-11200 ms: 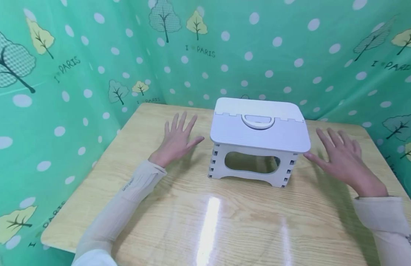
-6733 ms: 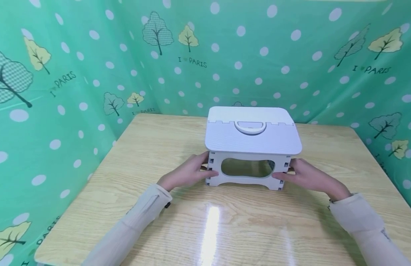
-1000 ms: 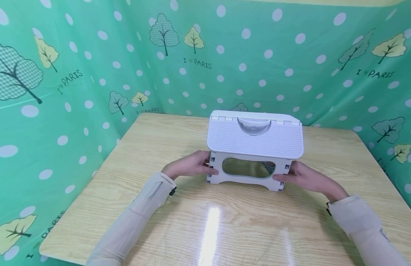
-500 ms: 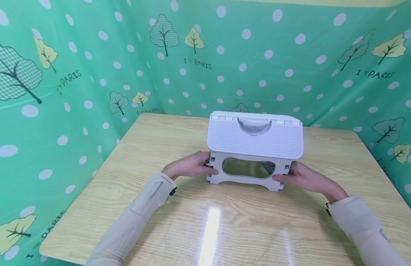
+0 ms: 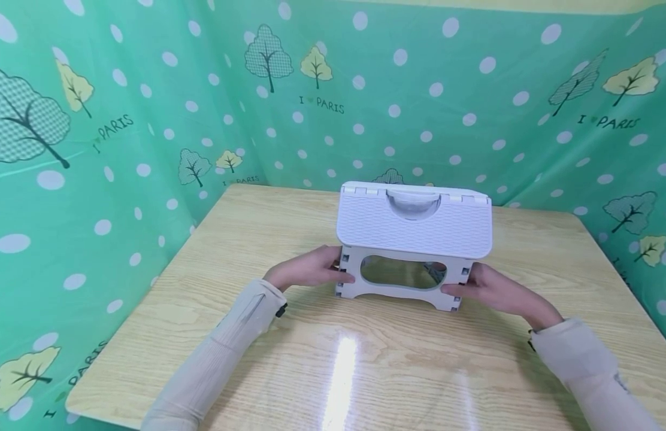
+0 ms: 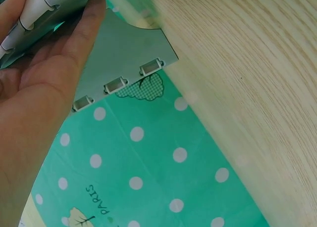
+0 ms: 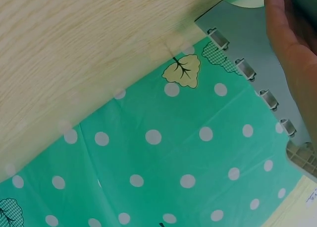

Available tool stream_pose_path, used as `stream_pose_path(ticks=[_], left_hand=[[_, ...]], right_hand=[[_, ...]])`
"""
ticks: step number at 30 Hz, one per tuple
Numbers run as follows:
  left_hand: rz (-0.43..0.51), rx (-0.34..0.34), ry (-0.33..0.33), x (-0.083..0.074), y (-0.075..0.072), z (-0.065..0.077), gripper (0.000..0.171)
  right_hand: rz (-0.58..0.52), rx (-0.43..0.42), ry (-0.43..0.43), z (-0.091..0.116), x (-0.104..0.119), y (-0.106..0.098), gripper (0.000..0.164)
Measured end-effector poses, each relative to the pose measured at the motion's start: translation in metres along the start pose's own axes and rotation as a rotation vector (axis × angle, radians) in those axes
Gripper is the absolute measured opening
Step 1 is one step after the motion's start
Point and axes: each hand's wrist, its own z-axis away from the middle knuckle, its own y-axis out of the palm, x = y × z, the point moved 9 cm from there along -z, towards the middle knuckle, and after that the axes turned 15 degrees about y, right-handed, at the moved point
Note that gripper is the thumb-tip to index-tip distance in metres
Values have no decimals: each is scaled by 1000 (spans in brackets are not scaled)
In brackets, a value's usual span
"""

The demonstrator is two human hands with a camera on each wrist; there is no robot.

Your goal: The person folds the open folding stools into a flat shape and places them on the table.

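A white plastic folding stool (image 5: 365, 221) stands on the wooden table in the head view. Its top is folded up into a ridge, with the textured front half sloping toward me and the carry handle (image 5: 414, 205) at the ridge. My left hand (image 5: 306, 267) grips the stool's left end, thumb on the front leg panel. On the other end my right hand (image 5: 497, 288) grips the same way, its thumb on the front panel and its other fingers partly hidden behind. Both wrist views show a side of the stool with hinge slots, close to the left hand (image 6: 49, 96) and right hand (image 7: 297, 64).
The wooden table (image 5: 268, 371) has a rounded front left corner and a bright light reflection. A green curtain (image 5: 333, 78) with dots and trees hangs behind it and along both sides. Pale sleeves cover both forearms.
From open beside the stool, both hands came in and took hold of its ends. Its flat top then folded up into a ridge. Over the last second, hands and stool hardly move.
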Motion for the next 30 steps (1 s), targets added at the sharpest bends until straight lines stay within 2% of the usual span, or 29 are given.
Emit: stream_pose_path(ticks=[6,15,21,30], left_hand=[[17,6,-15,3,2,-1,49],[-5,11,-29,5,0,0,46],[-11,16,-42,5,1,1,43],[-43,25,-31,4,1,0,39]], right_hand=[[-15,5,-3,-1,-1,1,54],[12,-17,16,-2,-2,1,46],[9,-22,0,-1,2,2,42],[22,-45,0,-2,4,1,42]])
